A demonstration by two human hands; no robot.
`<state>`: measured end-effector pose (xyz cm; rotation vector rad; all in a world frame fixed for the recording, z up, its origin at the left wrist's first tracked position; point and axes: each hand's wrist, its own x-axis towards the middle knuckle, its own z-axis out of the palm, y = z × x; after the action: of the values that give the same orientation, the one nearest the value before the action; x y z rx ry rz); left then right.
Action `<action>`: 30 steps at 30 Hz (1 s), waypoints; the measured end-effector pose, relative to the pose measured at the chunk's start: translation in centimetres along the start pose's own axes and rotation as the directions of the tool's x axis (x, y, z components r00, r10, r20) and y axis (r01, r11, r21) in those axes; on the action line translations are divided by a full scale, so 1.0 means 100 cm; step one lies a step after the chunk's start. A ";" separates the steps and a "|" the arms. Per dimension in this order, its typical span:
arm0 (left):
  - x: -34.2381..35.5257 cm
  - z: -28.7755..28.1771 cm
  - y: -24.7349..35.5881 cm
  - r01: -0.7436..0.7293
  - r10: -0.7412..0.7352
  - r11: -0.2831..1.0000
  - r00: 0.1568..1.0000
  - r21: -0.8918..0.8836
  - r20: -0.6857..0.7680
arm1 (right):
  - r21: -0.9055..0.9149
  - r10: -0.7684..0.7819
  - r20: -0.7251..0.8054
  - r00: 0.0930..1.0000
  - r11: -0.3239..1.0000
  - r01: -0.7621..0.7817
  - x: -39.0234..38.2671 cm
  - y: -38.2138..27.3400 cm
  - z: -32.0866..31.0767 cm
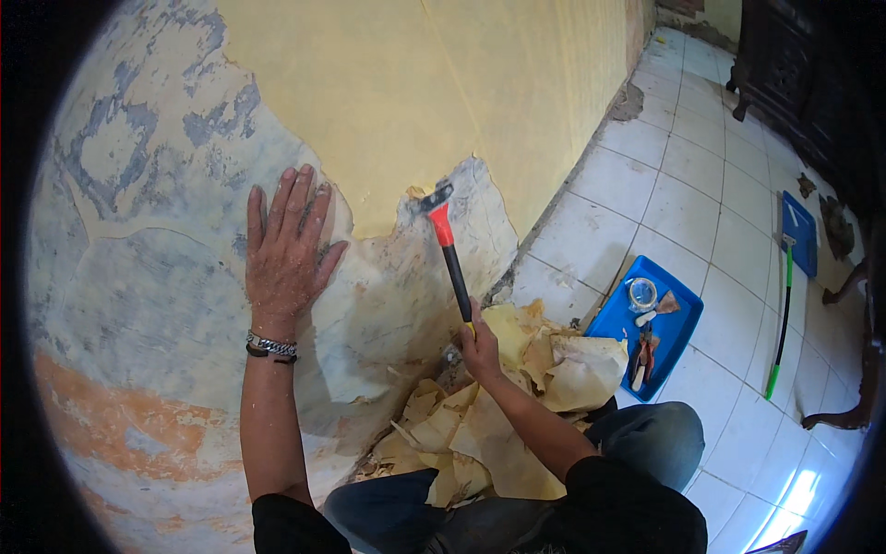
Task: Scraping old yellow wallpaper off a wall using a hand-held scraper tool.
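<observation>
My right hand [480,351] is wrapped round the handle of a long scraper [452,263] with a black shaft and a red head. Its dark blade meets the wall at the torn lower edge of the yellow wall covering [415,102]. My left hand [288,242] lies flat on the bared, patchy grey-white wall [157,295], fingers stretched, just left of that ragged edge. A chain bracelet circles the left wrist. Peeled yellow pieces [489,425] lie heaped at the wall's foot, below the scraper and against my legs.
On the white tiled floor [600,212] to my right stands a blue tray [678,319] holding a tape roll [642,295] and several hand tools. Farther right lie a green-and-black pole [785,314] and a blue dustpan [801,235]. Dark carved furniture [784,83] stands at the far right.
</observation>
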<state>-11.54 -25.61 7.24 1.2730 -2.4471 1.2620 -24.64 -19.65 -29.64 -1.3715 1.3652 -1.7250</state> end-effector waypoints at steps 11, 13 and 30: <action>-0.004 0.012 0.010 -0.095 0.094 0.993 0.995 -0.074 -0.013 | -0.002 -0.028 0.034 0.999 1.000 0.028 0.000 0.007 0.001; -0.002 0.021 0.021 -0.134 0.140 0.986 0.989 -0.104 0.051 | 0.055 -0.002 0.031 1.000 0.999 0.000 0.004 0.004 0.002; 0.071 0.037 0.017 -0.231 0.164 0.954 0.935 -0.190 -0.313 | 0.106 0.063 0.077 0.995 0.992 -0.071 0.007 -0.021 0.007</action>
<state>-16.37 -32.18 6.90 0.7361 -2.4565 1.0839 -23.87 -19.80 -27.43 -1.3013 1.2452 -1.6630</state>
